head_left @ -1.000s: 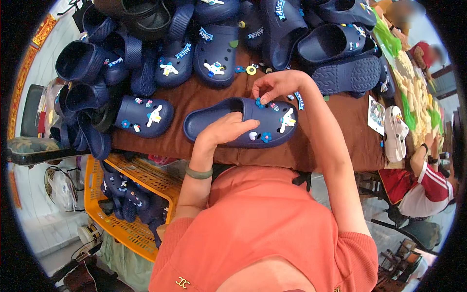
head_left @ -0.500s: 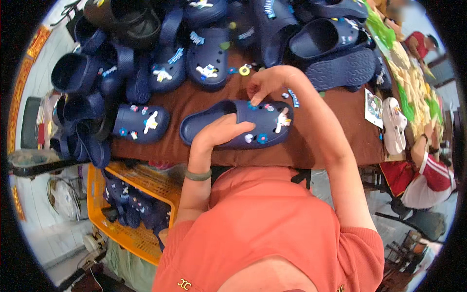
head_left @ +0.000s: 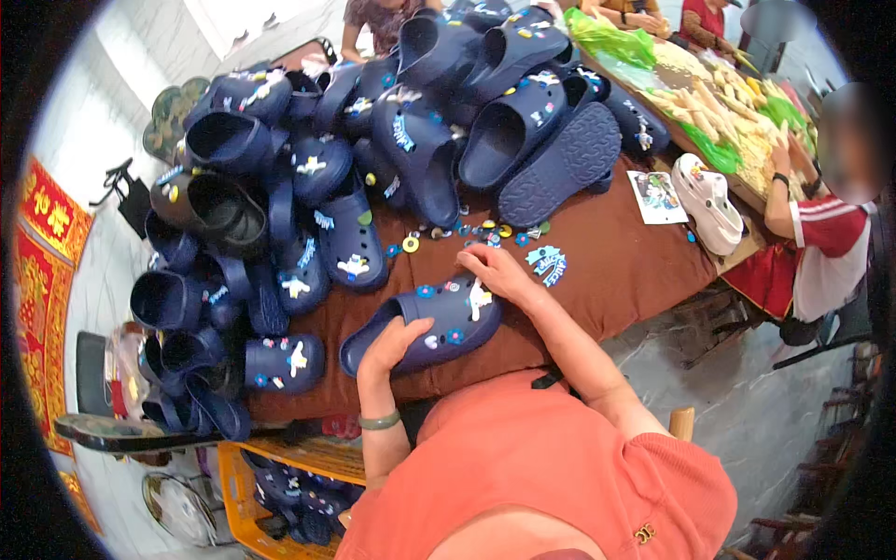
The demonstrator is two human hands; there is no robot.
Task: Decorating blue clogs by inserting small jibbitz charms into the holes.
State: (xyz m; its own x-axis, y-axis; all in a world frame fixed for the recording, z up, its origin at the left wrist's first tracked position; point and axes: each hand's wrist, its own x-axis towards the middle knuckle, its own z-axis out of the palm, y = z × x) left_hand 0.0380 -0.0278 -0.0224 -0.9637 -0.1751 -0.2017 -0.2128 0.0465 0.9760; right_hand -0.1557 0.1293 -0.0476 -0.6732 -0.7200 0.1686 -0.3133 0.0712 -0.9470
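A navy clog (head_left: 425, 322) lies on the brown cloth in front of me, its toe to the right, with a white figure charm and small flower charms on its upper. My left hand (head_left: 392, 345) grips it at the foot opening, thumb along the top. Just beyond the toe is my right hand (head_left: 495, 271), its fingers bent together; whatever they may hold is hidden. Loose charms (head_left: 485, 231) lie scattered past its fingertips. To its right are blue lettered charms (head_left: 546, 264). Another decorated navy clog (head_left: 285, 362) rests at the left.
Navy clogs (head_left: 429, 140) are heaped across the table's far and left side. A white clog (head_left: 707, 203) and a picture sheet (head_left: 656, 197) sit at the right edge. Below is an orange crate (head_left: 245, 504) of clogs. People work at a neighbouring table (head_left: 691, 75).
The view has tilted up and turned, showing more of the heap. My right hand has left the flower charm on the clog and is beyond the toe. The left hand keeps its grip.
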